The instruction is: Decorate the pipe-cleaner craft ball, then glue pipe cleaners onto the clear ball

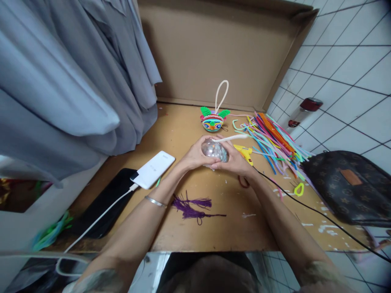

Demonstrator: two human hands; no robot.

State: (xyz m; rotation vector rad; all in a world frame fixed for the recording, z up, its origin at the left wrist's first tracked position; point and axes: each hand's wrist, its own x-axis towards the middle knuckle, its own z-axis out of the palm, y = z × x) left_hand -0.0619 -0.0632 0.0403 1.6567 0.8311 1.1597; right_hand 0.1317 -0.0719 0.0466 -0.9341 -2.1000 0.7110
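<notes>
Between my two hands is a clear plastic ball with something pale inside and a white pipe cleaner sticking out to the right from its top. My left hand is wrapped round the ball's left side, and my right hand grips its right side. Just beyond stands a colourful ball ornament with green ears, a decorated face and a white loop on top. A yellow glue gun lies right beside my right hand. Purple tassels rest on the table nearer me.
Many coloured pipe cleaners are heaped at the right, near a brown patterned bag. A black cord runs rightward from the glue gun. At left lie a white power bank with a cable and a black tablet. Cardboard stands behind.
</notes>
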